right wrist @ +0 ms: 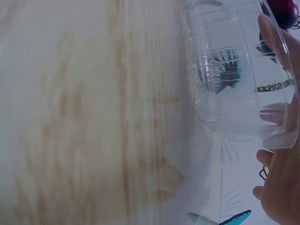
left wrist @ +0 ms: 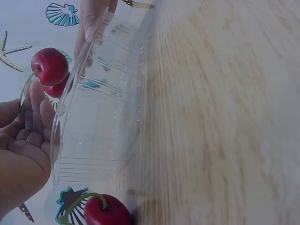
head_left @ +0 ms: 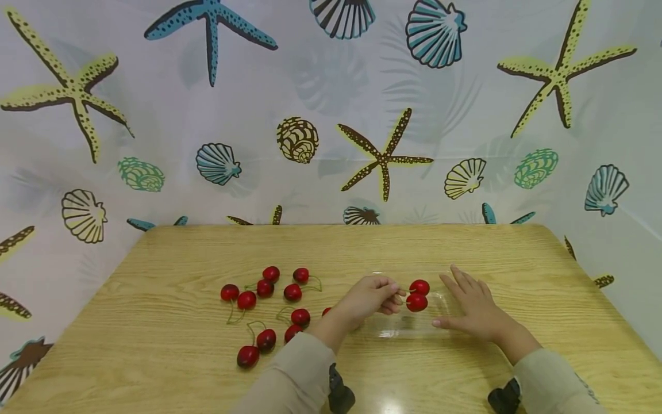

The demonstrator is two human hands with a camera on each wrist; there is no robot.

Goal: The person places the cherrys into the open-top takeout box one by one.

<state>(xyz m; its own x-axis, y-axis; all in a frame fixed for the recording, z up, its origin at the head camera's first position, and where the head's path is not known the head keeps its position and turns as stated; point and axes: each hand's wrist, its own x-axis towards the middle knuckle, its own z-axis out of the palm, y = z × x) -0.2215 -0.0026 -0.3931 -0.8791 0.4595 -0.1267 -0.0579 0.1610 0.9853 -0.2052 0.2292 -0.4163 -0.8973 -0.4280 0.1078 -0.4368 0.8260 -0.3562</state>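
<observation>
A pair of red cherries (head_left: 416, 302) hangs by green stems from my left hand (head_left: 373, 299), which pinches the stems between thumb and finger. In the left wrist view the cherries (left wrist: 49, 67) are above the rim of a clear plastic box (left wrist: 89, 140). My right hand (head_left: 473, 307) is at the right end of this box (head_left: 385, 333), its fingers spread and fairly straight. In the right wrist view, that hand (right wrist: 281, 192) lies along the box's rim (right wrist: 281, 139); part of it shows through the plastic.
Several more cherries (head_left: 246, 300) lie with their stems on the wooden table (head_left: 170, 322), left of the box. Some are partly hidden by my left arm. Behind the table hangs a curtain (head_left: 248, 115) printed with shells and starfish.
</observation>
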